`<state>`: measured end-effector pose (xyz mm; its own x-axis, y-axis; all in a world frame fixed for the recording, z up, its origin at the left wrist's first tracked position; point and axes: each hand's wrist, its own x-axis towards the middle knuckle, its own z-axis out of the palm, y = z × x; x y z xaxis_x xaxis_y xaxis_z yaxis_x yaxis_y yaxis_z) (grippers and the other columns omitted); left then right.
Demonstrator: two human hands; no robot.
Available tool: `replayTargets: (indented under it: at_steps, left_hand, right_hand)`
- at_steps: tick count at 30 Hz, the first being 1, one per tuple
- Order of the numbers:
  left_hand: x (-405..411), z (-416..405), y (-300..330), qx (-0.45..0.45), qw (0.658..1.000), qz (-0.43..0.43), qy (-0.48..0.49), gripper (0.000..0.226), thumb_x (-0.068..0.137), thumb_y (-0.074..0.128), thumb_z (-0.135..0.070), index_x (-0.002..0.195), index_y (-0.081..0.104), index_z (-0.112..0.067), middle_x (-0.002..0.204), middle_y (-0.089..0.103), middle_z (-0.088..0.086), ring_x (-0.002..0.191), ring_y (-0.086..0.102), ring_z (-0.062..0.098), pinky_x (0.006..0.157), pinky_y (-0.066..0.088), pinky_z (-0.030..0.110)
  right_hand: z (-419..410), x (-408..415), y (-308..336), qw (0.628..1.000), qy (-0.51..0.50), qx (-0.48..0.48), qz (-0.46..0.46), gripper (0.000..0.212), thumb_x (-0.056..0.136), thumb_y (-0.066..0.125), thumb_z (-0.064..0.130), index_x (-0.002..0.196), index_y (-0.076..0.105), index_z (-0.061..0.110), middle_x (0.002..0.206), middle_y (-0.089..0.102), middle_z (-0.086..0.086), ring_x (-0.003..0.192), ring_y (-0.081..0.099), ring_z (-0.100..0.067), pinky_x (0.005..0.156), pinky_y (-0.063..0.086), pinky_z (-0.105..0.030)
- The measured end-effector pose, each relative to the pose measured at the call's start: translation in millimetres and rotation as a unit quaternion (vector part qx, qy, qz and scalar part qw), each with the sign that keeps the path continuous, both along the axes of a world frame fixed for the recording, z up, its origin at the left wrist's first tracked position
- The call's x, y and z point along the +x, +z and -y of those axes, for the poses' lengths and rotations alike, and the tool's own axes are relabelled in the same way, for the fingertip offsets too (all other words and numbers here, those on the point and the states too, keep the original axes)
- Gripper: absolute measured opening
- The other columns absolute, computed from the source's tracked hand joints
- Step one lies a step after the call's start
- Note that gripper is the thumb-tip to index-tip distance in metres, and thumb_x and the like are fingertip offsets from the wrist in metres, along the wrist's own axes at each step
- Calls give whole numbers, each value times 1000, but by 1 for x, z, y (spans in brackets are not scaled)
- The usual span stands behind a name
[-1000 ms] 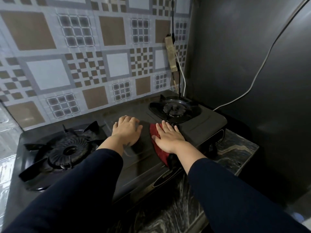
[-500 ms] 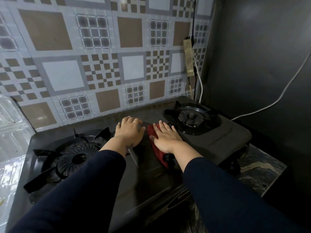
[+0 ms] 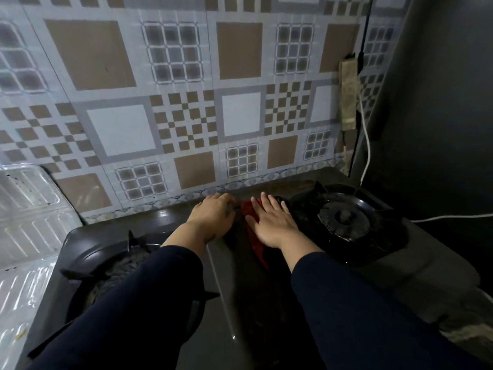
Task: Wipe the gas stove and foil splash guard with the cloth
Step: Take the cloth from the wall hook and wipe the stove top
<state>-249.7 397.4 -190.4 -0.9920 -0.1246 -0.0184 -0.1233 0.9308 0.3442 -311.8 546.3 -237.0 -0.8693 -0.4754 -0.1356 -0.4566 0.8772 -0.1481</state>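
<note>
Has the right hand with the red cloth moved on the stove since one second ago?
Yes. The right hand, flat on the red cloth, has slid away from the stove's front edge toward the tiled wall, beside the right burner.

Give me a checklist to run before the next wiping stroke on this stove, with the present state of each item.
1. Cloth under the hand: ok. The right hand lies flat on the red cloth.
2. Cloth on the stove: ok. It lies on the gas stove top, between the burners.
3. Left hand placed: ok. The left hand rests on the stove top beside the cloth.
4. Burners off: ok for the right burner, no flame shows; the left burner is partly hidden by the sleeve, cannot tell.
5. Foil splash guard wiped: cannot tell; specks show on it.
6. White cable clear of the stroke: ok.
</note>
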Motion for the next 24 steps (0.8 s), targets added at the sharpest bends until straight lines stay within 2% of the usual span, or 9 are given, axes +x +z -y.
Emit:
replayTargets:
  at_steps: [2,5,10,16,24]
  left_hand:
    - [-10,6,4,-6,1000,-24,0,34,90,49,-25,124,54,-22,130,55,5,123,49,27,102,42,43]
    - [-29,16,8,-16,999,-40,0,36,90,50,-24,126,52,-24,133,52,4,130,42,25,107,37,43]
    - [-72,26,6,-27,998,-56,-11,35,93,51,-27,128,49,-28,143,44,2,139,31,22,115,28,42]
    - [-104,18,0,-15,996,-73,-41,38,95,51,-26,132,47,-25,147,40,2,142,27,21,116,26,44]
    - [-133,4,-6,-2,995,-82,-51,39,94,52,-26,132,45,-30,149,37,-3,145,19,17,119,22,43]
  right_hand:
    - [6,-15,0,1000,-3,-1,0,63,99,14,53,152,-2,25,161,-13,-3,148,-12,-20,119,-8,-42]
    - [15,-40,0,1000,-21,-6,-2,63,98,14,54,152,-1,25,161,-14,-4,148,-14,-22,118,-10,-44]
    - [27,-82,-3,995,-97,-14,-9,63,98,14,53,152,2,25,160,-15,-5,147,-17,-24,118,-11,-47]
    - [10,-135,2,988,-156,3,18,63,98,11,53,152,-3,23,160,-18,-6,146,-22,-25,117,-13,-49]
    - [-28,-199,1,951,-304,41,38,64,99,11,51,152,-8,20,158,-23,-9,144,-24,-30,115,-14,-53]
